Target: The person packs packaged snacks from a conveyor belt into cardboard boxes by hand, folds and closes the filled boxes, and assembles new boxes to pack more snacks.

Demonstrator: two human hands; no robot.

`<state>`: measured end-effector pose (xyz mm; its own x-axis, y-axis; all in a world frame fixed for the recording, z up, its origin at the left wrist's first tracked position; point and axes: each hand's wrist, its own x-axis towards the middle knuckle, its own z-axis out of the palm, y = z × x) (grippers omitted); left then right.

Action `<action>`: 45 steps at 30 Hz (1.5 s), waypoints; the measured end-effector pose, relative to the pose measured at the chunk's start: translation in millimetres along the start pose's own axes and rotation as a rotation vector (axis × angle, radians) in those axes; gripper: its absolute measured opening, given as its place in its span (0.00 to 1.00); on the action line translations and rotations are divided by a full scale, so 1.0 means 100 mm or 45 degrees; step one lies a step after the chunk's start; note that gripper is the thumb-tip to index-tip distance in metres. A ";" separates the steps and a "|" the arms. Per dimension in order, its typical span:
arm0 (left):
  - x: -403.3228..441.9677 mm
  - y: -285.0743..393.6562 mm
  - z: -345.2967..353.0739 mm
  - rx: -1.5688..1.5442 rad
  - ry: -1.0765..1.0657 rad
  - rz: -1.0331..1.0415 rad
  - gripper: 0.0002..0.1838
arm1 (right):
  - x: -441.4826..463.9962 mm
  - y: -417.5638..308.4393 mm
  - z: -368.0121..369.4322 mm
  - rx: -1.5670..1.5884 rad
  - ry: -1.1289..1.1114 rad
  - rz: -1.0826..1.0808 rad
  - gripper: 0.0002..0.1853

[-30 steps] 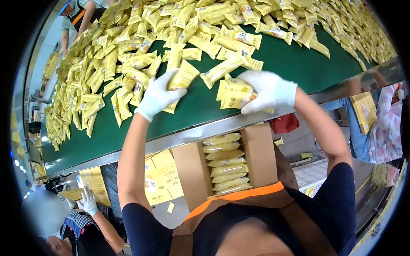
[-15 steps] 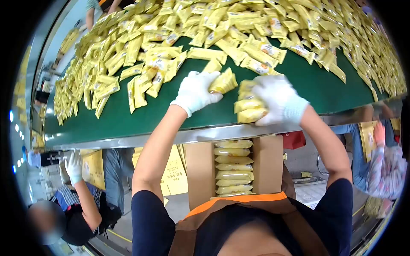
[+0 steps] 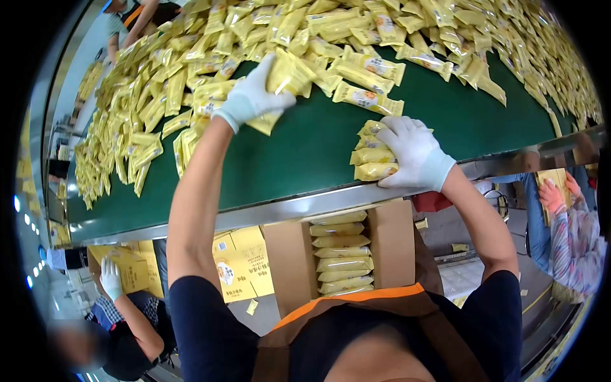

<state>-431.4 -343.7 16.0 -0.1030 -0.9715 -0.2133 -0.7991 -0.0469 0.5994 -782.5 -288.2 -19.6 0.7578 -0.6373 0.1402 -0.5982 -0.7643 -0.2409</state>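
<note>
My left hand (image 3: pixel 258 92), in a white glove, is wrapped round yellow packets (image 3: pixel 289 73) at the near edge of the pile. My right hand (image 3: pixel 407 149), also gloved, is closed over a short stack of yellow packets (image 3: pixel 374 156) lying on the green belt (image 3: pixel 305 149) by its metal rim. Its fingertips hide part of that stack. Below the rim, in front of my body, an open cardboard box (image 3: pixel 391 245) holds a column of several yellow packets (image 3: pixel 344 251).
A big heap of packets (image 3: pixel 191 54) covers the belt's far side. Flat yellow cartons (image 3: pixel 245 264) lie left of the box. Co-workers are at lower left (image 3: pixel 137 321), right (image 3: pixel 569 235) and top left (image 3: pixel 140 19). A red object (image 3: pixel 433 200) sits below the rim.
My left hand has moved left and up into the pile and taken hold of packets there. My right hand stays over its stack, which has become neater since the first frame.
</note>
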 end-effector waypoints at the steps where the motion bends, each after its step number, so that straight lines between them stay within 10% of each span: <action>1: 0.13 0.03 -0.04 0.015 -0.091 -0.029 0.63 | 0.00 0.01 0.00 0.009 0.009 -0.005 0.40; 8: -0.18 0.15 0.29 0.726 -0.053 -0.096 0.61 | 0.01 0.14 -0.16 0.050 -0.177 0.239 0.43; 11: -0.64 0.06 0.64 0.945 0.240 0.319 0.57 | -0.03 0.15 -0.17 0.003 -0.193 0.365 0.44; 21: -0.35 0.28 0.47 0.681 -0.143 -0.209 0.60 | -0.40 0.21 0.00 -0.166 0.003 0.371 0.47; 26: -0.72 0.20 0.95 0.890 0.408 0.305 0.47 | -0.36 0.14 -0.08 -0.119 -0.129 0.325 0.49; 31: -0.68 0.30 0.85 0.607 0.190 -0.111 0.52 | -0.28 -0.03 -0.39 1.165 0.114 0.502 0.52; 34: -0.80 0.32 0.73 0.493 0.131 -0.196 0.53 | -0.42 -0.59 -0.78 1.903 -0.185 0.152 0.47; 38: -1.25 0.18 0.51 0.016 0.521 -0.037 0.55 | -0.53 -1.44 -0.76 -0.024 -0.300 -0.461 0.42; 39: -1.39 0.17 0.48 0.006 0.745 0.130 0.55 | -0.53 -1.55 -0.61 -0.056 -0.342 -0.444 0.40; 42: -2.13 0.82 0.25 -1.118 0.042 0.377 0.53 | -0.53 -1.75 0.07 -0.187 -0.588 -0.546 0.39; 45: -2.36 0.75 0.73 -0.849 -0.276 0.724 0.52 | -0.61 -1.92 0.25 0.135 -1.091 -0.280 0.39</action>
<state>-510.5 -101.1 55.3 -0.5411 -0.8272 0.1518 -0.0909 0.2370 0.9673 -707.2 -100.2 -5.4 0.8127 -0.1521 -0.5625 -0.4214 -0.8202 -0.3870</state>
